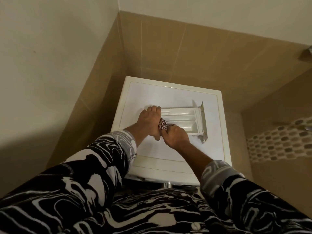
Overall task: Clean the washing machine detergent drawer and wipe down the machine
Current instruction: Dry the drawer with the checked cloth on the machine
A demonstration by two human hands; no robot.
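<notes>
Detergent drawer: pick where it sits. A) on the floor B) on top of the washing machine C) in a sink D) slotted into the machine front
B: the detergent drawer lies on the washing machine top, the left hand gripping its end, the right hand holding a patterned cloth.

Room corner. Upper walls [50,48] painted cream, plain. Below, large tan tiles [185,53] with pale grout lines. Right wall carries a mosaic band [278,144] of small rounded tiles. Metal fixture [306,55] at the right edge, partly cut off. Light dim, warm; shadow low on the left wall.
</notes>
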